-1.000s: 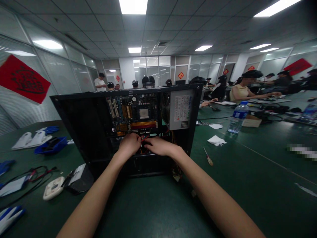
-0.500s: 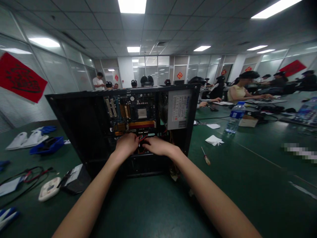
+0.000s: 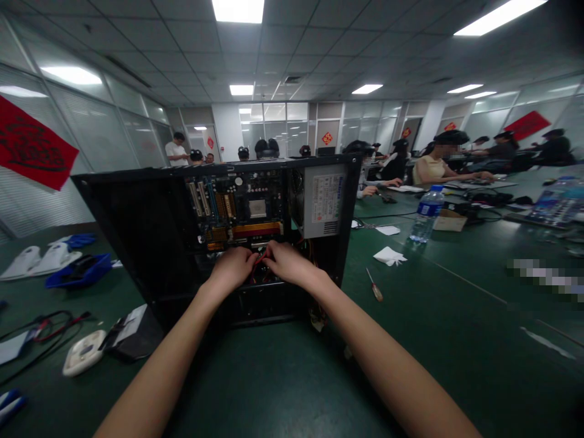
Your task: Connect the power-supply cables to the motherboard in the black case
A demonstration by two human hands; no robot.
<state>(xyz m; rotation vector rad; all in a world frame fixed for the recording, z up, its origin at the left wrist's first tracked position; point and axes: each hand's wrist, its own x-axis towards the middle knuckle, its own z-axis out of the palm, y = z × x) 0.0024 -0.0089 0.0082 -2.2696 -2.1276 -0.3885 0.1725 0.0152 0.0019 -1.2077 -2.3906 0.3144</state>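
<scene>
Between left fingers (image 3: 251,260) and right fingers (image 3: 271,258) runs a red cable (image 3: 261,258).

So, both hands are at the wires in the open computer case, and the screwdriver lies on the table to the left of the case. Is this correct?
Not the side: the head view shows the screwdriver on the table to the right of the computer case. The rest stands.

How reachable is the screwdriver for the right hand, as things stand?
Probably yes: the screwdriver lies on the table beside the case, nothing covering it, though the right hand is at the red wires.
</scene>
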